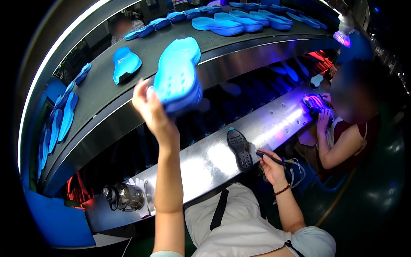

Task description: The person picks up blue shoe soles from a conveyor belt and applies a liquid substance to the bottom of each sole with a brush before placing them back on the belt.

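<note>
My left hand (150, 107) is raised at the front edge of the belt, its fingers closed round the heel or toe end of a bright blue shoe sole (179, 64). The sole tilts upward and has a patch of small marks near my fingers. Lower down, my right hand (272, 169) grips a black pen-shaped tool (274, 158) with a thin cable running off it. The tool's tip points at a black shoe sole (239, 147) with a studded tread, which lies on the metal bench (205, 158).
More blue soles (220, 25) lie on the curved dark belt (156, 40), with a single blue sole (125, 63) near my left hand. A clear bottle (128, 196) and white gloves (142, 192) rest at the bench's left. At right a co-worker (342, 137) handles a purple-lit shoe part.
</note>
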### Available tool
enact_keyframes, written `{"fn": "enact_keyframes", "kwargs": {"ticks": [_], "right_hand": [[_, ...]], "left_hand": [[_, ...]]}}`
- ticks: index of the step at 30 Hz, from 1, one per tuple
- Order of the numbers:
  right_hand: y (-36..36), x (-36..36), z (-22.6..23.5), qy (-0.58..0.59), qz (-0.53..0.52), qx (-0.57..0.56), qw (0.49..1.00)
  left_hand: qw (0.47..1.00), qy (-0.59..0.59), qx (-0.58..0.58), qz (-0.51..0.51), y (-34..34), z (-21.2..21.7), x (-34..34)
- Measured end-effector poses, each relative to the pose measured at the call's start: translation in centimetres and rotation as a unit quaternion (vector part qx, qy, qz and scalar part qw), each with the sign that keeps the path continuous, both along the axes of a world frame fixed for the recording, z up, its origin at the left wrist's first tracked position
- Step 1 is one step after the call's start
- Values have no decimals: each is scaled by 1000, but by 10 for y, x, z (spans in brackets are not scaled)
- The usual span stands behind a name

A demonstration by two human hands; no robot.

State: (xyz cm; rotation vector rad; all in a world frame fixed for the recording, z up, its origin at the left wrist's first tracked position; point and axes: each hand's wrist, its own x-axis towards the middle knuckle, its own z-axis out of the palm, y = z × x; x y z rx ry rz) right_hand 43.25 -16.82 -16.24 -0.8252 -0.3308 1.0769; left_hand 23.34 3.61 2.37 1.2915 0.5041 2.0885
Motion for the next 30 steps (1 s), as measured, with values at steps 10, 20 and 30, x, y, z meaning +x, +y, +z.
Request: {"fn": "enact_keyframes", "kwargs": {"ticks": [10,20,30], "right_hand": [[27,-4,15,30,-44,20,998],[52,-80,39,-52,202,18,978],[92,-93,51,-99,174,-39,979]], "left_hand": [[601,-248,-313,-693,-128,-140,-73],[665,-208,-415,-585,-141,-178,-58],[668,-198,-426,-578,-145,-168,-51]]}}
